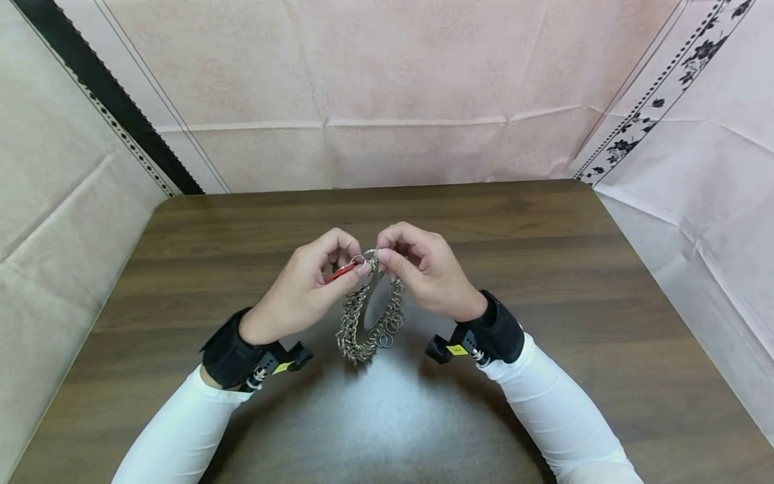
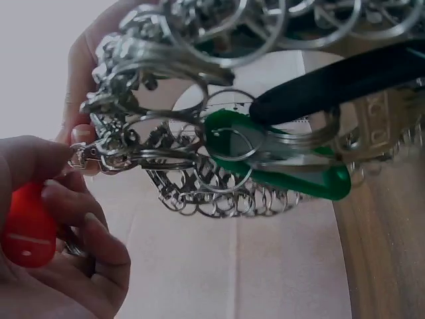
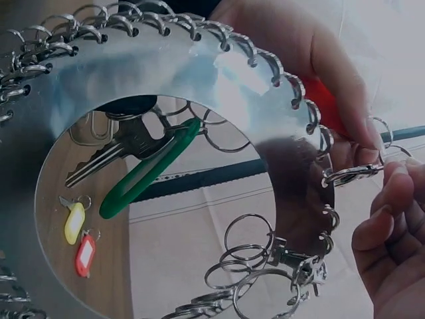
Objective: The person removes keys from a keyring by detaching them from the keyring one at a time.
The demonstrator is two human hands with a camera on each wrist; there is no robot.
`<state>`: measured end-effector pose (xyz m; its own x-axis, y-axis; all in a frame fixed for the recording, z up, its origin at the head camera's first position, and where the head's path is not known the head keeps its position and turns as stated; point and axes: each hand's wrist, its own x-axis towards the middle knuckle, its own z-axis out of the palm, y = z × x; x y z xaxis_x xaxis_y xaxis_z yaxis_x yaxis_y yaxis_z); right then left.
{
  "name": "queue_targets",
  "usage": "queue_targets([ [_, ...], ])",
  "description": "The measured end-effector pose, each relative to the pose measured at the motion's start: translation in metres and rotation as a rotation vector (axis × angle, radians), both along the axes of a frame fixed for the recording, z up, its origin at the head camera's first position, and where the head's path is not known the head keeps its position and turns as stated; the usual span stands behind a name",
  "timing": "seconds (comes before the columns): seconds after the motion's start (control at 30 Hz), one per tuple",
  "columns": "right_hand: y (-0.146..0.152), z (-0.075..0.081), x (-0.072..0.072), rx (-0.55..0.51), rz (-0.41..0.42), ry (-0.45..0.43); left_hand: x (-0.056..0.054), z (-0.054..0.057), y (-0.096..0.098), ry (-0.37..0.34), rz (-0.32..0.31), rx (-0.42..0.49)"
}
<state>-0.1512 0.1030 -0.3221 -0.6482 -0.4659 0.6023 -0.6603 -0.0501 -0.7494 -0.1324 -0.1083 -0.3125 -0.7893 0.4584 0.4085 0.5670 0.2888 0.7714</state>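
Note:
A flat metal ring plate (image 3: 166, 73), edged with many small split rings (image 1: 394, 319), hangs below both hands. My left hand (image 1: 296, 289) holds a red key tag (image 1: 340, 272) between thumb and curled fingers, beside the top of the plate. My right hand (image 1: 426, 272) pinches a split ring at the plate's rim, close to the left fingertips. In the right wrist view, a key (image 3: 109, 159) with a green tag (image 3: 149, 176) shows through the plate's opening. The left wrist view also has that green tag (image 2: 279, 176), partly behind a dark key head (image 2: 332, 86).
Through the opening in the right wrist view appear a yellow key tag (image 3: 75, 224) and another red one (image 3: 85, 254); whether they hang or lie I cannot tell. A brown wooden table (image 1: 121, 349) lies below, with pale cloth (image 1: 393, 81) along its back and sides.

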Motion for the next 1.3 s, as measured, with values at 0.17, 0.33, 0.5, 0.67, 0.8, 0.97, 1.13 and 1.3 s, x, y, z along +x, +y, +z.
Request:
queue_targets([
  [0.17,0.000,0.000,0.000,-0.021,-0.031,0.019,0.001,0.001,0.001,-0.074,-0.028,0.021],
  [0.33,0.000,0.001,0.001,-0.018,-0.038,0.031,0.001,-0.001,0.003,0.046,0.036,0.021],
  [0.5,0.000,0.001,0.001,0.023,-0.019,0.011,0.002,-0.003,0.006,0.295,0.153,0.007],
  [0.67,0.004,0.004,0.001,0.091,0.033,-0.064,0.003,-0.002,0.007,0.351,0.182,0.008],
  [0.8,0.008,0.006,-0.001,0.118,0.122,-0.178,0.004,-0.002,0.009,0.360,0.194,0.010],
  [0.97,0.011,0.010,-0.002,0.093,0.226,-0.293,0.005,-0.004,0.011,0.410,0.202,0.020],
  [1.13,0.012,0.013,-0.001,0.068,0.272,-0.332,0.006,-0.006,0.010,0.460,0.225,0.016],
  [1.3,0.011,0.013,0.001,0.057,0.271,-0.338,0.009,-0.006,0.009,0.500,0.245,-0.015],
])
